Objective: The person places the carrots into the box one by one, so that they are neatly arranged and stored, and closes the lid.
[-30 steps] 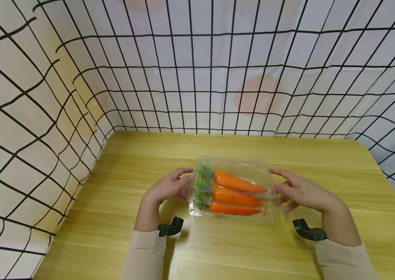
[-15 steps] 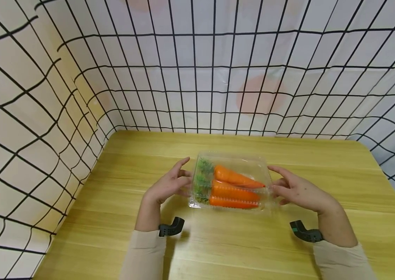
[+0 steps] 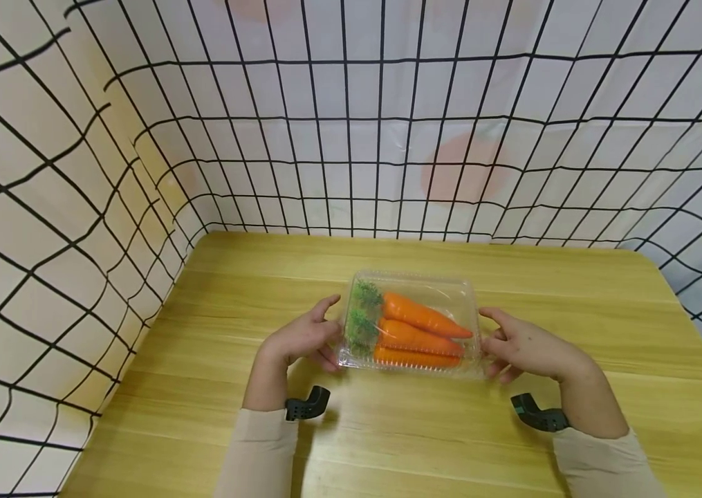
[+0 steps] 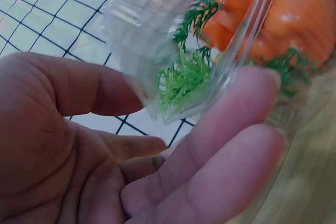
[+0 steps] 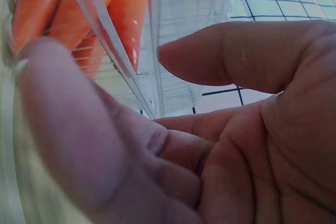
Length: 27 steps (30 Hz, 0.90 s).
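Observation:
In the head view a clear plastic clamshell box (image 3: 453, 294) lies across the middle of the table. Three orange carrots (image 3: 425, 315) fill it, their feathery green tops (image 3: 362, 321) toward the left. My left hand (image 3: 303, 337) grips its left end, thumb against the side and fingers round the lower edge. At the opposite end my right hand (image 3: 531, 349) holds the box likewise; in the right wrist view the thumb (image 5: 220, 53) meets the clear wall and the box's rim runs between thumb and fingers. Whether the box touches the table cannot be told.
The light wooden table (image 3: 413, 443) has a back edge against a white wall covering with a black grid (image 3: 326, 131). That same grid rises along the left and right sides. A black camera mount (image 3: 308, 404) sits on each wrist.
The box first shifts away from me, then settles slightly back and tilts differently; the carrots inside look shifted. The left thumb lifted half a second ago and is lowered now. Both hands stay at the ends.

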Motion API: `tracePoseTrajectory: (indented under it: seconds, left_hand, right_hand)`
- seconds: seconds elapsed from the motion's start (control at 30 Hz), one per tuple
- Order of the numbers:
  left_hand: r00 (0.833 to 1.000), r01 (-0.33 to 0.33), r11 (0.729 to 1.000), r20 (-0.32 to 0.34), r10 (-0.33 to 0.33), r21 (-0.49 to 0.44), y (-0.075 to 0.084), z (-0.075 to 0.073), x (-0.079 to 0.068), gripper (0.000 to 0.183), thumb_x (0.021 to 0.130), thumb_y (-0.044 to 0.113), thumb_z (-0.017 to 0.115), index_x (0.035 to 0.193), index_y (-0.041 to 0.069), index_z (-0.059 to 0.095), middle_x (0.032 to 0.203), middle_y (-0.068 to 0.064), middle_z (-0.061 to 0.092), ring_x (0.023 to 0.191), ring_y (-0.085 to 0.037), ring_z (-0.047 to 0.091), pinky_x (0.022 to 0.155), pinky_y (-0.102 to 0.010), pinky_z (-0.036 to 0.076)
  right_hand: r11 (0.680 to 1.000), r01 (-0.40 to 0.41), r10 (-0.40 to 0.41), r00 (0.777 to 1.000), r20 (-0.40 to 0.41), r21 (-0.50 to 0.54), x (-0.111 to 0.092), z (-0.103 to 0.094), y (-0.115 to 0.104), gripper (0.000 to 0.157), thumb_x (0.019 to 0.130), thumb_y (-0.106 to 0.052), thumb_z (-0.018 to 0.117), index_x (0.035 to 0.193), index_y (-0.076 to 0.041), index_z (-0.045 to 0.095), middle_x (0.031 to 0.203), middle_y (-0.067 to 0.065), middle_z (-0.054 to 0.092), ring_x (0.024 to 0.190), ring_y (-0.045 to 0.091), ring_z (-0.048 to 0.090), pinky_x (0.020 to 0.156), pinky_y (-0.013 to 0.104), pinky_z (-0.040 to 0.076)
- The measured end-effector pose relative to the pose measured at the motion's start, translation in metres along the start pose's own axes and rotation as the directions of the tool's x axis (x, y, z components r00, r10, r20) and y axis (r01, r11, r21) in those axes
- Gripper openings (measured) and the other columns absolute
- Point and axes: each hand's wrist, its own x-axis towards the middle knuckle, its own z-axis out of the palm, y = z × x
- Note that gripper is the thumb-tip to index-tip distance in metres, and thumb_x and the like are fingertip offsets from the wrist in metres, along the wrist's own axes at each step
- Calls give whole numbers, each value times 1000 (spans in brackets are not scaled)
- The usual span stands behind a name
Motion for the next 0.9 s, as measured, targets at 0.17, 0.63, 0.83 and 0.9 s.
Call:
tracePoseTrajectory:
  seconds: [0.17,0.63,0.83,0.9]
  left_hand:
    - [994,-86,995,-77,82,-47,3,1,3,80,100,15,51,166,21,5,109,-17,62,64,-21,63,71,-44,64]
    - [958,-178,979,-245,151,-95,-1,10,22,79,100,10,57,165,15,12,120,-23,61,81,-23,69,84,-46,63]
    - [971,-111,990,-220,88,-92,-1,11,22,74,105,14,55,165,14,11,88,-17,68,63,-16,65,74,-45,64]
    - [972,-118,988,-214,95,-98,-1,11,22,75,105,13,55,165,15,11,86,-14,67,63,-15,64,74,-43,64]
  right_hand:
    - [999,36,-35,999,-33,22,5,1,1,73,108,-19,48,164,-7,2,100,16,66,77,26,70,67,39,63]
    - [991,132,-123,974,-192,34,20,5,1,80,106,-19,53,163,-1,0,150,38,41,101,30,71,85,39,63]
    - [986,114,-99,987,-126,120,23,2,7,85,104,-16,56,164,-9,-4,106,26,63,88,27,70,77,39,64]
    - [982,112,-97,990,-106,150,24,1,8,87,103,-16,56,164,-11,-6,100,24,64,85,26,71,77,40,64]
